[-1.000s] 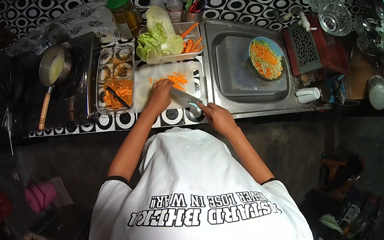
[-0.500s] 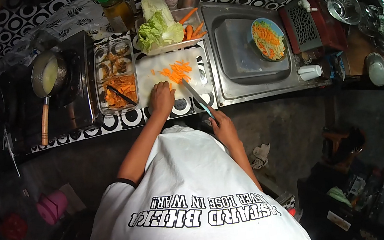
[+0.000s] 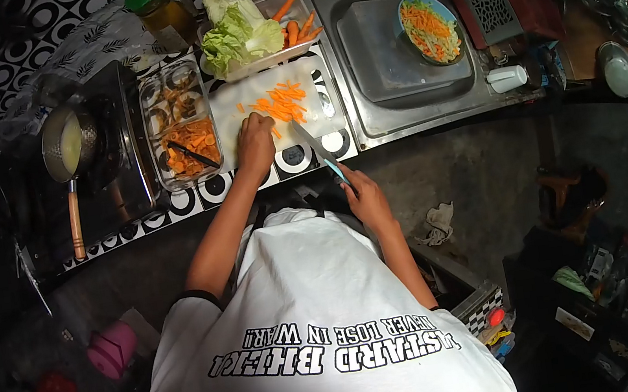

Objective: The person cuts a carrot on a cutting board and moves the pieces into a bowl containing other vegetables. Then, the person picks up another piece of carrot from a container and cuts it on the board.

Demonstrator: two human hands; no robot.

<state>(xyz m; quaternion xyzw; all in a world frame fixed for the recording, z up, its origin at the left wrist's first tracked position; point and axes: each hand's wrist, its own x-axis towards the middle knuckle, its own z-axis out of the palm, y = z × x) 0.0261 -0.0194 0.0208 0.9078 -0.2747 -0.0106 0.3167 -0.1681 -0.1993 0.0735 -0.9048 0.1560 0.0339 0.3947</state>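
Observation:
A knife [image 3: 313,147] is in my right hand [image 3: 364,193], its fingers wrapped round the light-blue handle. The blade points up and left, its tip among carrot strips [image 3: 283,103] on the white cutting board [image 3: 229,96]. My left hand [image 3: 255,146] rests on the board's near side with fingers bent and closed. A piece of carrot [image 3: 276,133] pokes out by its fingertips; the rest of what it grips is hidden. Left of the board, a clear divided tray [image 3: 218,157] contains orange peelings and slices, with a black-handled tool [image 3: 193,155] lying across them.
Behind the board stands a tub [image 3: 238,71] of lettuce [image 3: 242,39] and whole carrots [image 3: 298,31]. A blue bowl [image 3: 402,11] of shredded vegetables sits on an upturned grey basin [image 3: 367,54] in the sink. A saucepan [image 3: 55,155] stands on the stove at left; a green-lidded jar [image 3: 169,29] is behind.
The view has tilted and shifted, so the counter sits differently in frame. My left fingers are more bunched at the carrot. The knife stays in my right hand.

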